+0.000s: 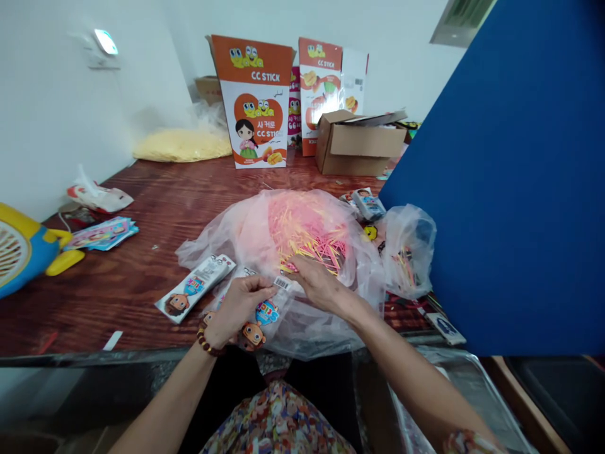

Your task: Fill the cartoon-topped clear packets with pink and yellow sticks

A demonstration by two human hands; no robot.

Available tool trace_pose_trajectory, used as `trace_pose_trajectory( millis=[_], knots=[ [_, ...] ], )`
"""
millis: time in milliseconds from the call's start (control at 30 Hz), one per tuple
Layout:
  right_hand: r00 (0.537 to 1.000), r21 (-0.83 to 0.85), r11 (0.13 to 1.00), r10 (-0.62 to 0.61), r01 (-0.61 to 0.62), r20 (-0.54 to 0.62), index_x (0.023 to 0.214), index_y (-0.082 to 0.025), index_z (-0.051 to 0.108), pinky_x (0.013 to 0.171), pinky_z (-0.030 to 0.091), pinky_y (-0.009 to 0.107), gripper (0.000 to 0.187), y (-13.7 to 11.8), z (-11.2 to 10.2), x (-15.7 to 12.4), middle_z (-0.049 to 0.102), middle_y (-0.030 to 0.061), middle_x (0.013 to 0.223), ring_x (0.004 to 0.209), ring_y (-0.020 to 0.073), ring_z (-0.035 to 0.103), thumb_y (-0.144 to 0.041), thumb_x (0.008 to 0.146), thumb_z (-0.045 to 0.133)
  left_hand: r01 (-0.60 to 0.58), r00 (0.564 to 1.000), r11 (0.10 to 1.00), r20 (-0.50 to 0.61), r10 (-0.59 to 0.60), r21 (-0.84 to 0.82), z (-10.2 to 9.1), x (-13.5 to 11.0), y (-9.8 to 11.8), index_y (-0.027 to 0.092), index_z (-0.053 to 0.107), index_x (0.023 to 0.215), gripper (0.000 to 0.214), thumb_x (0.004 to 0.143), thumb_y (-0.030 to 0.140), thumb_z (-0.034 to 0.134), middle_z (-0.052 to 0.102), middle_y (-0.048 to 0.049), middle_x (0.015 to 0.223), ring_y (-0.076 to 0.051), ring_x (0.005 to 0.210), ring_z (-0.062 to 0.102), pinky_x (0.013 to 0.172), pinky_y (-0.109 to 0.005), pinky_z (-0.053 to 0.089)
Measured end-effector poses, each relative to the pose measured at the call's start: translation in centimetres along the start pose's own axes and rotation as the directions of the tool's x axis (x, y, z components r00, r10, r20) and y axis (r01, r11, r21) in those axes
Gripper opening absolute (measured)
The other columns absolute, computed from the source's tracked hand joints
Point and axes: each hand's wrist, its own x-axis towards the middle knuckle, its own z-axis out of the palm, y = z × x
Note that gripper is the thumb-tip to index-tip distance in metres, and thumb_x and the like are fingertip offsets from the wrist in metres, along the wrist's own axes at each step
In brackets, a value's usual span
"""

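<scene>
My left hand (235, 307) is closed on a small printed packet (265, 312) with a cartoon figure and a barcode, held at the table's near edge. My right hand (316, 282) lies over the packet's open top, fingers pinched together among thin pink and yellow sticks (309, 230); what it pinches I cannot make out. The sticks fill a large clear plastic bag (246, 227) spread on the table just beyond both hands. Another packet (195, 287) of the same kind lies flat to the left of my left hand.
Wooden table (155, 202). Two orange CC STICK cartons (255, 101) and an open brown box (359, 142) stand at the back. A blue board (510, 176) walls off the right. A smaller plastic bag (409, 249), flat packets (101, 233) and a yellow-blue fan (21, 249) lie around.
</scene>
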Motion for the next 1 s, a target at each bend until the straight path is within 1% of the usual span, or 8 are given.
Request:
trace_pose_trajectory(
  millis=[167,267,333,433,500,567,800,1000],
  knots=[
    [0.997,-0.042,0.999,0.001,0.002,0.078,0.086,-0.021,0.048,0.062,0.031,0.027,0.011,0.3,0.4,0.2,0.056,0.0014,0.076,0.067,0.0154,0.048,-0.029,0.094,0.049,-0.03,0.999,0.998,0.035,0.028,0.056,-0.7,-0.5,0.1,0.013,0.065,0.061,0.028,0.069,0.038,0.075,0.056,0.002,0.054,-0.009,0.051,0.045,0.051,-0.02,0.034],
    [0.995,0.163,0.982,0.098,-0.096,-0.001,0.088,-0.021,0.051,0.064,0.035,0.027,0.011,0.0,0.1,0.1,0.059,0.0005,0.074,0.066,0.0147,0.051,-0.031,0.093,0.05,-0.081,0.996,0.993,0.042,0.077,0.09,-0.8,-0.8,-0.1,0.014,0.066,0.062,0.029,0.072,0.04,0.073,0.057,0.0018,0.055,-0.009,0.051,0.045,0.051,-0.021,0.034],
    [0.967,0.426,0.893,0.219,-0.144,-0.132,0.092,-0.021,0.053,0.066,0.04,0.027,0.012,-0.5,-0.1,0.2,0.061,-0.0005,0.074,0.067,0.0143,0.055,-0.033,0.092,0.05,-0.131,0.991,0.985,0.036,0.128,0.11,-0.7,-1.0,-0.1,0.015,0.067,0.065,0.028,0.075,0.041,0.071,0.06,0.0012,0.059,-0.01,0.054,0.048,0.053,-0.021,0.037],
    [0.877,0.762,0.648,0.369,-0.005,-0.308,0.098,-0.022,0.055,0.07,0.047,0.03,0.015,-1.6,0.0,0.7,0.064,-0.0018,0.074,0.068,0.0151,0.06,-0.033,0.088,0.052,-0.211,0.977,0.966,0.027,0.209,0.151,-0.4,-1.3,-0.1,0.016,0.069,0.068,0.025,0.077,0.039,0.068,0.062,0.0003,0.063,-0.012,0.059,0.052,0.057,-0.022,0.04],
    [0.843,0.843,0.527,0.398,0.113,-0.362,0.096,-0.023,0.055,0.075,0.049,0.033,0.014,-2.5,0.3,1.1,0.065,-0.002,0.073,0.071,0.0164,0.064,-0.033,0.087,0.054,-0.259,0.965,0.947,0.019,0.26,0.189,-0.1,-1.4,-0.1,0.017,0.069,0.066,0.023,0.078,0.037,0.067,0.061,0.0005,0.063,-0.013,0.061,0.052,0.058,-0.022,0.041],
    [0.838,0.861,0.478,0.388,0.172,-0.383,0.093,-0.023,0.056,0.081,0.05,0.035,0.012,-3.2,0.7,1.5,0.067,-0.0013,0.074,0.077,0.0178,0.066,-0.033,0.087,0.055,-0.293,0.955,0.932,0.013,0.297,0.214,0.1,-1.3,-0.1,0.017,0.068,0.064,0.023,0.078,0.036,0.066,0.06,0.0006,0.063,-0.013,0.062,0.052,0.058,-0.022,0.041],
    [0.866,0.867,0.478,0.364,0.141,-0.342,0.089,-0.023,0.063,0.092,0.049,0.039,0.017,-3.8,2.4,1.1,0.072,0.0026,0.084,0.095,0.0217,0.068,-0.037,0.091,0.054,-0.261,0.965,0.959,0.04,0.258,0.11,0.2,-1.1,-0.8,0.017,0.071,0.072,0.024,0.08,0.039,0.066,0.066,-0.001,0.069,-0.014,0.064,0.056,0.06,-0.022,0.044],
    [0.896,0.806,0.591,0.366,-0.016,-0.25,0.095,-0.022,0.068,0.105,0.041,0.041,0.022,-3.6,2.4,0.1,0.073,0.0041,0.104,0.114,0.0225,0.062,-0.038,0.091,0.053,-0.234,0.972,0.972,0.024,0.234,0.018,0.3,-0.7,-1.2,0.017,0.073,0.075,0.023,0.08,0.04,0.069,0.067,-0.0003,0.071,-0.012,0.064,0.057,0.061,-0.021,0.044]
  ],
)
